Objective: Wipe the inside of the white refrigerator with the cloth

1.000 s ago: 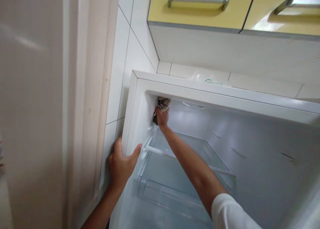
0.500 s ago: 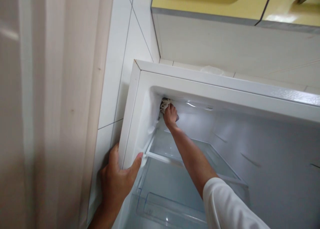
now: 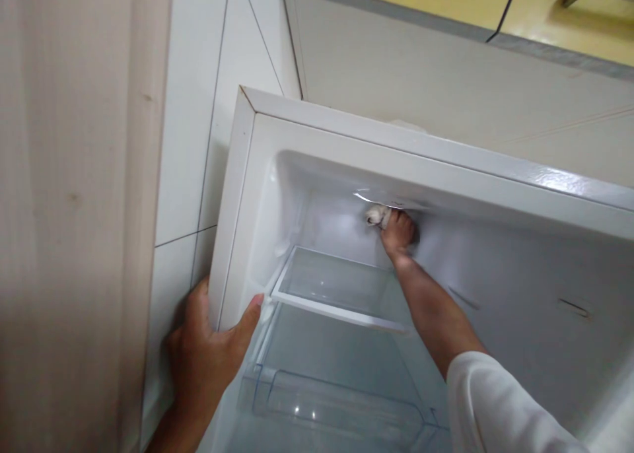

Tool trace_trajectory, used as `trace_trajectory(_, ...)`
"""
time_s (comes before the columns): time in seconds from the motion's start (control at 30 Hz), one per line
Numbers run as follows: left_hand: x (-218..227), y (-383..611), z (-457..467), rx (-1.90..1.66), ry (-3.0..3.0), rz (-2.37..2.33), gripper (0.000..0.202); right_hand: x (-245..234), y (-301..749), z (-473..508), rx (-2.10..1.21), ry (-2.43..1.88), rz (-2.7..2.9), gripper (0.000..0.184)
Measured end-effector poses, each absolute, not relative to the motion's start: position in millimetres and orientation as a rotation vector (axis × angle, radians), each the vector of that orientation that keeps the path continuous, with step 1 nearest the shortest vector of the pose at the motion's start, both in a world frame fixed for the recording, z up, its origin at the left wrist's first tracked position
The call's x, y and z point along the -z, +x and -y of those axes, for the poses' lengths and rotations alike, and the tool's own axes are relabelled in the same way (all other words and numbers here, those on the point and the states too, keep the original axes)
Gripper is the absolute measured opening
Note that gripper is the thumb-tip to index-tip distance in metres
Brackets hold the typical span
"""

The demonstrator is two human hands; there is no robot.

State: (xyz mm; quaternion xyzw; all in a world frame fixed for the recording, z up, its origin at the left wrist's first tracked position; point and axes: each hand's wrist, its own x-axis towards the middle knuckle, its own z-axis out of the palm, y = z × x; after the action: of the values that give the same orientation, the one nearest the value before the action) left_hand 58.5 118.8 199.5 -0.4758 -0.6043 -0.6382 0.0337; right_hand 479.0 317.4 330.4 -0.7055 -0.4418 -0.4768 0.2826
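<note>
My right hand (image 3: 399,234) reaches deep into a white refrigerator (image 3: 250,195). Its fingers are closed round a bunched whitish cloth (image 3: 377,215), pressed near the top of the back wall, just under the ceiling. Part of the cloth is hidden by the fingers. My left hand (image 3: 208,347) grips the refrigerator's left side wall, with the thumb on the inner face and the other fingers round the outside. A glass shelf (image 3: 337,282) with a white front rim lies below my right forearm. Lower down is a clear plastic drawer (image 3: 341,393).
A wooden door or panel (image 3: 74,209) stands close at the left, beside a white tiled wall (image 3: 193,109). Yellow cabinets (image 3: 555,20) with metal handles hang above the refrigerator. The right inner wall (image 3: 525,334) has small shelf ledges.
My right hand has moved the cloth rightward from the upper back left corner to nearer the middle of the back wall. My left hand keeps its hold; the view has shifted slightly.
</note>
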Motion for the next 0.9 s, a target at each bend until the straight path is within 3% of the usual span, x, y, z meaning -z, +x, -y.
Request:
trace_trajectory(0.47, -198.8, 59.3, -116.8, 2.018, -1.442, 1.754, 0.060, -280.4, 417.5, -352.0, 0.401, -1.868, 0.142, 0.057)
trace_trajectory(0.7, -199.9, 59.7, -116.6, 2.035, -1.460, 1.713, 0.059, -279.7, 299.4, -380.3, 0.343, -1.971, 0.429, 0.059)
trace_trajectory(0.9, -198.9, 59.4, -117.1, 2.014, -1.461, 1.693, 0.057, -270.3, 219.0, -379.3, 0.286, -1.963, 1.006, 0.059)
